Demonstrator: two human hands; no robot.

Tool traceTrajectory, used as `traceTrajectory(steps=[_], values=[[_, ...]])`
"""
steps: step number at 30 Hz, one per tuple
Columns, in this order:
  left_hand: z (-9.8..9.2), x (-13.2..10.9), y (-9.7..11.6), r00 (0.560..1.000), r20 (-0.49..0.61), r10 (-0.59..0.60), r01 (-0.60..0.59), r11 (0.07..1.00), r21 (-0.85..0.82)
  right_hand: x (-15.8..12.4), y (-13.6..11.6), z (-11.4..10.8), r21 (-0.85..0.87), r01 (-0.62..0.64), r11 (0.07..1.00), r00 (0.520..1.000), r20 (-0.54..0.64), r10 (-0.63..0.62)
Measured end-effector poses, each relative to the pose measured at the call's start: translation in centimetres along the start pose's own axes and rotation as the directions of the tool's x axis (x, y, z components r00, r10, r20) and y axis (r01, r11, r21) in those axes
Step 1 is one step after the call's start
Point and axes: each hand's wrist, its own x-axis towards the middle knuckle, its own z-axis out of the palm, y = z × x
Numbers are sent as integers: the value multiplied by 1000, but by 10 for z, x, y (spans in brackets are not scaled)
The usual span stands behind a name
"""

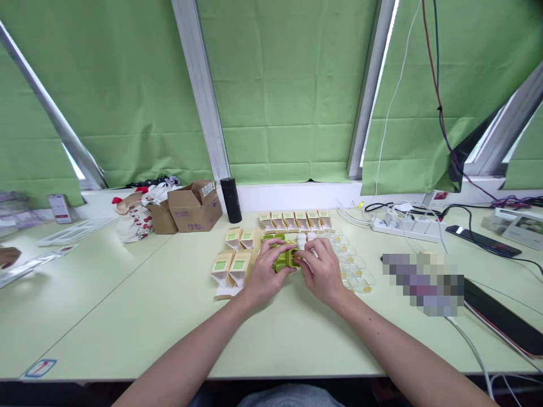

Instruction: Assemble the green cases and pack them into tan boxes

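My left hand point(268, 265) is wrapped round a small olive-green plastic container point(292, 258), held just above the table. My right hand point(321, 265) pinches at the container's right side, and its fingertips hide what they grip there. Behind my left hand lie more green pieces point(274, 238), partly covered by it. Small white pieces point(306, 238) stand behind the hands. To the left are open cream cartons point(231, 265) with green labels, and a row of similar cartons point(294, 220) stands at the back. Clear plastic cups point(356, 265) with yellow spots lie right of my right hand.
A brown cardboard box point(195, 209), a black bottle point(231, 200) and a patterned bag point(134, 217) stand at the back left. A white power strip point(407, 227) with cables lies right. Another person's hand point(8, 256) shows at the left edge.
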Motion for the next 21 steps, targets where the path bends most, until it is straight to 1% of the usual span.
traceTrajectory(steps=[7, 11, 21], values=[[0, 0, -1, 1000, 14, 19, -19, 1000, -12, 0, 0, 1, -2, 20, 1000, 1000, 19, -20], [0, 0, -2, 999, 13, 35, -35, 999, 6, 1, 0, 1, 7, 36, 999, 999, 8, -36], [0, 0, -2, 995, 21, 97, -97, 995, 27, -1, 3, 4, 67, 40, 997, 999, 33, -43]])
